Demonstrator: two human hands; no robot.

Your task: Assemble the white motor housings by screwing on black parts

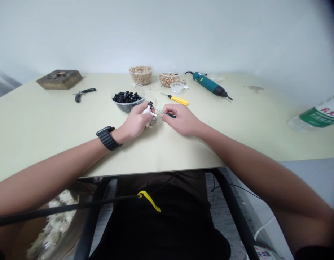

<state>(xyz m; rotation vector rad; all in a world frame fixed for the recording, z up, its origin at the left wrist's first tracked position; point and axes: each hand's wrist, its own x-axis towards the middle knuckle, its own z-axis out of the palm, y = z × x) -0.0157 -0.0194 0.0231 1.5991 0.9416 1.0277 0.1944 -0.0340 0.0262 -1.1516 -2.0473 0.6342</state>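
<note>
My left hand [136, 122] rests on the pale table [48, 122], fingers closed round a small white piece with a black bead [150, 105] at its top. My right hand [181, 119] lies just to the right, pinched on a thin tool with a dark green handle [171, 115]; its metal tip points left at the bead. A black watch [108, 138] sits on my left wrist. Directly behind my left hand stands a clear bowl of black beads [127, 99].
Farther back are two tubs of tan beads [141, 74] [168, 79], a small clear cup [177, 87], a yellow-handled tool [177, 99], a teal rotary tool [210, 85], black pliers [83, 93] and a wooden block [59, 78]. A plastic bottle [317, 116] lies at the right edge.
</note>
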